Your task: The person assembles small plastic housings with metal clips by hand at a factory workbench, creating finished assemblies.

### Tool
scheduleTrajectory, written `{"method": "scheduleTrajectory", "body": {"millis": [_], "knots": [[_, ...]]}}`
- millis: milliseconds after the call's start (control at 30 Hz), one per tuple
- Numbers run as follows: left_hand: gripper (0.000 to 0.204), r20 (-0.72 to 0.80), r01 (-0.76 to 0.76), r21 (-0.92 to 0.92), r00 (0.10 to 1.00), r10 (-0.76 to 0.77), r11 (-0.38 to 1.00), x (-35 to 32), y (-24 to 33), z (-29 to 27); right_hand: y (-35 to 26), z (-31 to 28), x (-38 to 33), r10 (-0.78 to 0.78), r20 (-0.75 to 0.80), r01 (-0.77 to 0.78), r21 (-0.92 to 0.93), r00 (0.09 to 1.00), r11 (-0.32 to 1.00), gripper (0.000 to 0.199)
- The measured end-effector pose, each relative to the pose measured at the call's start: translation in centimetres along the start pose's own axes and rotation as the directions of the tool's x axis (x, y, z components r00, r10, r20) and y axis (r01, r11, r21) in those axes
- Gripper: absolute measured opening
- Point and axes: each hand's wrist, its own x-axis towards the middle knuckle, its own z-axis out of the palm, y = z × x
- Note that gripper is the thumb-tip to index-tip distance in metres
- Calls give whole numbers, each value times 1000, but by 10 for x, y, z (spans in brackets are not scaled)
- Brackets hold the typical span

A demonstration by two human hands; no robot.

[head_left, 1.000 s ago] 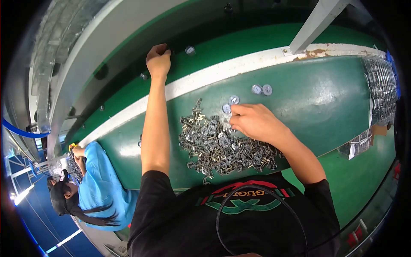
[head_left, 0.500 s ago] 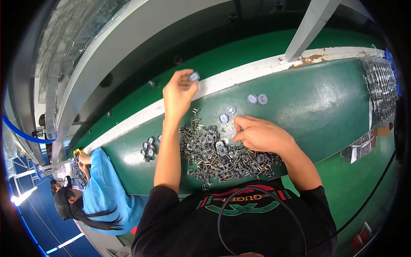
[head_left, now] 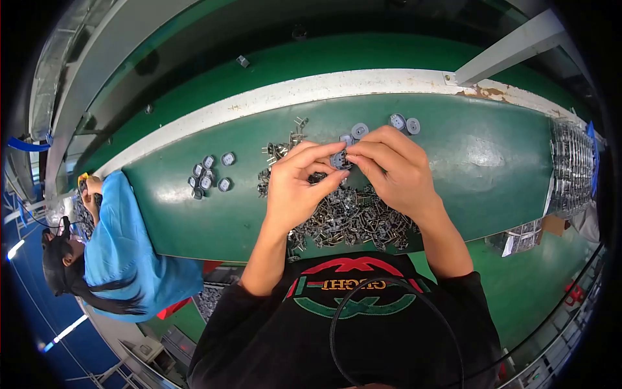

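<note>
My left hand (head_left: pixel 297 188) pinches a small round grey plastic part (head_left: pixel 338 161) with slots between thumb and fingertips, above the pile. My right hand (head_left: pixel 400 172) meets it there, its thumb and fingers closed at the part's right edge; whatever they pinch is too small to make out. Beneath both hands spreads a pile of small black parts with metal pins (head_left: pixel 363 223). Just beyond the fingers lie a grey round disc (head_left: pixel 359 131) and a partly hidden grey round part (head_left: pixel 346 139). Farther right, another grey round part (head_left: pixel 398 121) touches a grey disc (head_left: pixel 413 126).
Several round grey parts (head_left: pixel 206 176) lie grouped on the green table (head_left: pixel 479 181) at left. A white rail (head_left: pixel 259 104) edges its far side, with a post (head_left: pixel 512 48) at right. Stacked clear trays (head_left: pixel 573 159) stand far right. A co-worker in blue (head_left: pixel 133 253) works at left.
My left hand has come back from beyond the rail with the round grey part to meet my right hand over the pile. The whole view has shifted, showing more of the left group.
</note>
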Motion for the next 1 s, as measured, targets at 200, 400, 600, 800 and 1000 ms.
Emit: {"method": "scheduleTrajectory", "body": {"millis": [200, 400, 600, 800, 1000], "knots": [[43, 7, -56, 200, 998, 56, 978, -1, -2, 5, -1, 1, -6, -44, 29, 47, -104, 999, 993, 17], [42, -19, -79, 71, 997, 81, 994, 2, 1, 7, 0, 10, -11, -79, -31, 73, -150, 996, 986, 21], [33, 20, 214, -11, 977, -214, 977, 17, -1, -10, 3, 16, -14, -81, -36, 76, -136, 996, 988, 24], [43, 121, 249, -143, 965, -233, 958, 10, 8, -2, 5, 13, -10, -69, -97, 53, -162, 993, 985, 21], [42, 85, 110, -89, 991, -102, 990, 7, 2, 2, 6, 11, -13, -49, -57, 42, -123, 997, 992, 21]]}}
